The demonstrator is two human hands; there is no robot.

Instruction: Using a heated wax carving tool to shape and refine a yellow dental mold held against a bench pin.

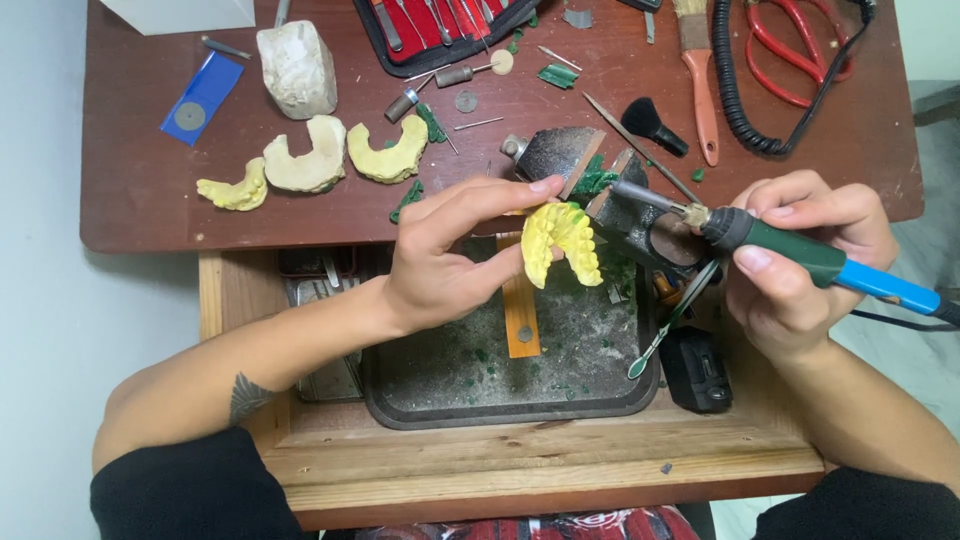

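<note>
Now your left hand (440,265) pinches the yellow dental cast (560,245) over the tray (400,400); keep it steady; your right hand (800,270), closed around the handpiece (790,250), works lightly.

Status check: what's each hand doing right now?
Left hand pinching yellow plaster dental cast. Right hand gripping green-blue rotary handpiece. Nothing between them.

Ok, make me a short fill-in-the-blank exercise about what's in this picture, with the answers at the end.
1. The left hand holds a yellow plaster dental cast above a dark metal ____ dusted with green shavings.
2. The right hand grips a rotary handpiece with a green and ____ handle.
3. On the brown wooden table lie ____ more loose dental casts in a row.
4. The red-handled scissors lie at the table's far ____ corner.

Answers: tray; blue; three; right
</note>
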